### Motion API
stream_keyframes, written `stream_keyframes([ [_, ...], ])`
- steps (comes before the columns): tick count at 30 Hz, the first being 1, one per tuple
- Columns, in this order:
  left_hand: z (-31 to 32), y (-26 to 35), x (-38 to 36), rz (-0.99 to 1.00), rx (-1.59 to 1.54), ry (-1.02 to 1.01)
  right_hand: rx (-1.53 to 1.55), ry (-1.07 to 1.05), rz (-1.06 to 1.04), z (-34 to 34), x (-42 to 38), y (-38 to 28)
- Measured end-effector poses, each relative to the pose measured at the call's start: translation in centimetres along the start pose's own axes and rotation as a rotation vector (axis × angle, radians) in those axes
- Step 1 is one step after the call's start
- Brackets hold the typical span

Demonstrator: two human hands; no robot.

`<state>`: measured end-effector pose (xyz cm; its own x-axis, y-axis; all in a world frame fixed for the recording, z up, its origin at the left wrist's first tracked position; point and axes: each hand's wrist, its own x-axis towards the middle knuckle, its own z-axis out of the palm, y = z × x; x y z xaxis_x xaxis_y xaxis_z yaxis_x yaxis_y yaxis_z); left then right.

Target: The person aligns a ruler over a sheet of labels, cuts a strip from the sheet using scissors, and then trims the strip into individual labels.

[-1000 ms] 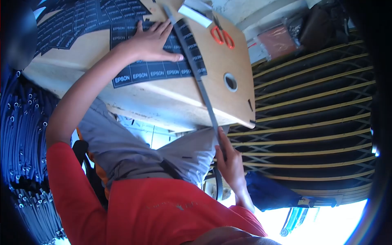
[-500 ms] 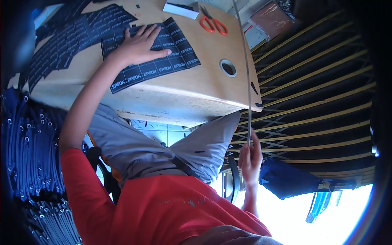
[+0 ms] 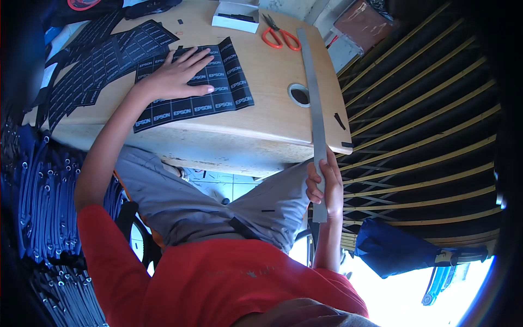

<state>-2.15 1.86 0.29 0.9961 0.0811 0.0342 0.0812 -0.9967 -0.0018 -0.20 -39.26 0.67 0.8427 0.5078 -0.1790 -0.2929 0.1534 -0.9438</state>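
Note:
My left hand (image 3: 174,76) lies flat, fingers spread, on a black sheet of EPSON labels (image 3: 218,101) on the wooden table (image 3: 261,133). My right hand (image 3: 327,188) grips the near end of a long grey metal ruler (image 3: 311,92) just off the table's front right corner. The ruler reaches away over the right side of the table, past a round hole (image 3: 299,95), and is apart from the label sheet. My red shirt and grey trousers fill the lower part of the view.
Orange-handled scissors (image 3: 280,37) and a white box (image 3: 235,15) lie at the table's far edge. More black label sheets (image 3: 92,65) cover the left part. Blue straps (image 3: 38,207) hang on the left; a slatted panel (image 3: 425,120) and a blue bag (image 3: 392,250) are on the right.
My right hand lifted the ruler off the label sheet, swung it to the right and turned it flat-face up over the table's right side. My left hand stayed on the sheet.

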Motion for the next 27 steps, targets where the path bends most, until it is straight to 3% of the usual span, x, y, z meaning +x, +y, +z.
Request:
stream_keyframes([
  [3, 0.1, -0.4, 0.0, 0.046, 0.001, 0.0, 0.072, -0.014, 0.02, -0.7, 0.9, -0.5],
  [6, -0.1, -0.3, -0.1, 0.038, -0.006, -0.01, -0.101, -0.062, -0.008, -1.1, 2.1, -0.8],
  [9, -0.2, -0.2, -0.2, 0.053, -0.016, 0.0, -0.335, 0.095, -0.158, -0.3, 2.7, -1.1],
  [12, -0.1, -0.1, -0.2, 0.034, -0.027, -0.013, -0.91, 0.127, -0.128, -0.4, 3.0, -1.9],
  [13, -0.1, -0.3, -0.2, 0.049, -0.028, -0.005, -0.916, 0.119, -0.131, -0.4, 3.1, -2.4],
  [15, -0.5, -0.6, -0.4, 0.076, -0.023, 0.055, -1.425, 0.224, -0.202, 0.3, 2.9, -4.0],
  [17, -2.1, -0.8, -0.7, 0.076, -0.048, 0.06, -1.561, 0.291, -0.199, 0.4, 3.5, -5.6],
  [18, -2.7, -0.2, -1.7, 0.091, 0.012, 0.263, -1.62, 0.249, -0.355, -0.2, 4.1, -6.4],
  [19, -4.1, 0.7, -3.1, 0.09, 0.014, 0.266, -1.673, 0.204, -0.508, -0.4, 4.7, -7.0],
  [23, -10.0, 4.7, -9.0, 0.275, -0.15, 0.648, -1.631, 0.032, -0.898, 2.4, 12.3, -9.5],
  [25, -10.3, 6.5, -10.6, 0.506, -0.389, 0.873, -1.569, -0.035, -1.041, 3.9, 19.2, -9.4],
  [27, -7.7, 7.7, -11.0, 0.58, -0.695, 0.975, -1.578, -0.041, -1.129, 5.1, 27.1, -8.7],
])
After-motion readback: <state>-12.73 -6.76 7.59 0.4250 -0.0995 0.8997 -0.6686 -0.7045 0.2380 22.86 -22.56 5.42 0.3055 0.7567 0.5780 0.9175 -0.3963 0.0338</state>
